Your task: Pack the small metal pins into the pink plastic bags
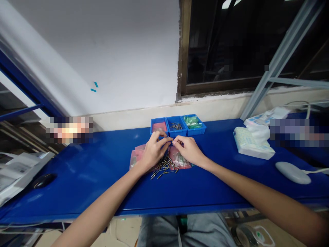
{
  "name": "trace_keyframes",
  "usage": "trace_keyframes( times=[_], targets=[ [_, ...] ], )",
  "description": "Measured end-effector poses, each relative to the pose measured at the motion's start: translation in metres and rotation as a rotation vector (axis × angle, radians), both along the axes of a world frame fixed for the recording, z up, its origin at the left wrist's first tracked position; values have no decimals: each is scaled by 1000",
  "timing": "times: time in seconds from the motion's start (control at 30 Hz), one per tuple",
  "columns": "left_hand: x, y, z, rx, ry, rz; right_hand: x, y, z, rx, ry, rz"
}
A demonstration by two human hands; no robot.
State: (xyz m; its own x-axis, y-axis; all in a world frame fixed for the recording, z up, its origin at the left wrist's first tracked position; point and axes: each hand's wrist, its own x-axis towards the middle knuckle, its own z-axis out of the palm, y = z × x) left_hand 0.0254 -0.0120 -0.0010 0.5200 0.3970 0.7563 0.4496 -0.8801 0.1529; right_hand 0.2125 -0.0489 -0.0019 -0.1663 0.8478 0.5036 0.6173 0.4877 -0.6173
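My left hand (154,149) and my right hand (189,148) meet fingertip to fingertip above the blue table (102,181). Both are closed in a pinch, and whatever lies between the fingertips is too small to make out. Below them is a loose pile of thin metal pins that look like blind rivets (164,166). A pink plastic bag (181,160) with small pieces in it lies under my right hand. More pink bags (136,156) lie beside my left hand, partly hidden by it.
Behind my hands stand three joined blue bins: one with a pink bag (159,127), one with metal pins (176,126), one with green bags (192,121). To the right are a tissue pack (253,144) and a white mouse (293,172); at left, a black mouse (44,180).
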Motion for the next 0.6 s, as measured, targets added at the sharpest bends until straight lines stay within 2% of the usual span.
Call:
trace_keyframes(
  times=[0.3, 0.43, 0.6],
  targets=[
    [-4, 2, 1, -62, 113, -57, -1, -3, 1, 98, -153, 33],
    [-3, 2, 0, -120, 57, -57, 3, 1, -1, 88, -134, 18],
    [0, -3, 6, -305, -62, -74, 4, 5, -5, 58, -159, 18]
  ],
)
